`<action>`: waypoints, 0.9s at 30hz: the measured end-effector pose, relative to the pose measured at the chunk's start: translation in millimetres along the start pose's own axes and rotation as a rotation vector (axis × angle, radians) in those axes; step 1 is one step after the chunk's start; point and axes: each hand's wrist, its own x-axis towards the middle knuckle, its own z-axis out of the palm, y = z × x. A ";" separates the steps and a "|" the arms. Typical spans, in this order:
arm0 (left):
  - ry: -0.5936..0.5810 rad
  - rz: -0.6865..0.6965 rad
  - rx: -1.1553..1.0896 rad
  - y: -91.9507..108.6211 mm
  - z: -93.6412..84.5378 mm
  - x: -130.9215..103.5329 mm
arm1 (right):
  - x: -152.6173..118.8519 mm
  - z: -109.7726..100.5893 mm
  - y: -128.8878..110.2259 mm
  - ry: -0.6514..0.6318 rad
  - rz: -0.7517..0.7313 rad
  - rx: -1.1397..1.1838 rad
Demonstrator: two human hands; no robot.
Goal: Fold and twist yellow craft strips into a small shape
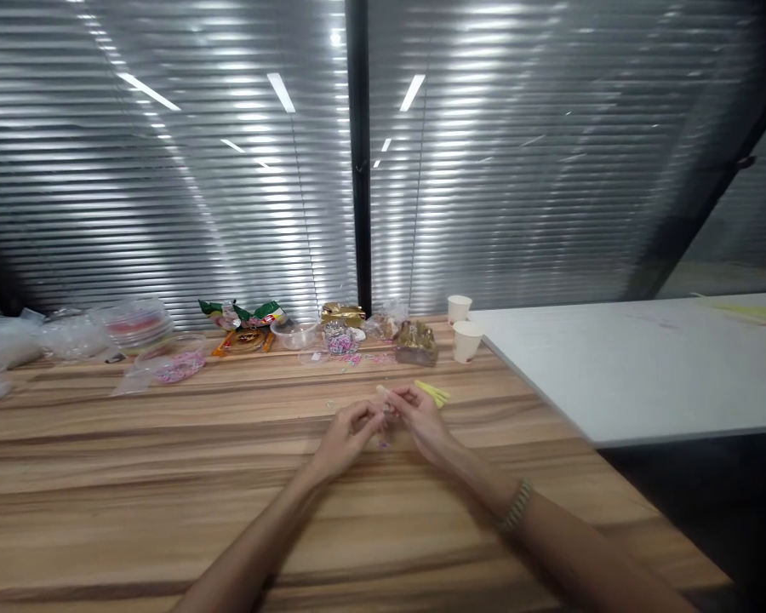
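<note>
Head: pale piece (381, 390), tip forward-left, in right hand's (423, 421) grip; left hand's (345, 436) grip unclear

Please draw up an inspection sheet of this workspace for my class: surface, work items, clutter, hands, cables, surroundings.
Surface: wood-grain table; white table at its right side.
Work items: small pale piece at the fingers of the right hand, too small to identify; yellow strips nearby.
Clutter: two paper cups, gold packaging, clear bowl, green packet, small pink pieces.
Hands: left hand meets the right hand at the fingers; wristband on the right arm.
Cables: nothing seen on the tables.
Surroundings: slatted blinds behind.
</note>
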 end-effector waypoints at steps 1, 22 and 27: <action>-0.012 -0.079 -0.096 -4.8 1.2 0.9 | -0.9 -0.1 0.0 -0.007 -0.019 -0.014; 0.293 -0.280 -0.234 -26.4 -14.0 7.5 | -8.8 -1.3 -12.0 -0.327 -0.337 -0.627; 0.172 -0.205 -0.194 -19.0 -11.8 8.1 | -8.4 -0.2 -11.4 -0.345 -0.296 -0.566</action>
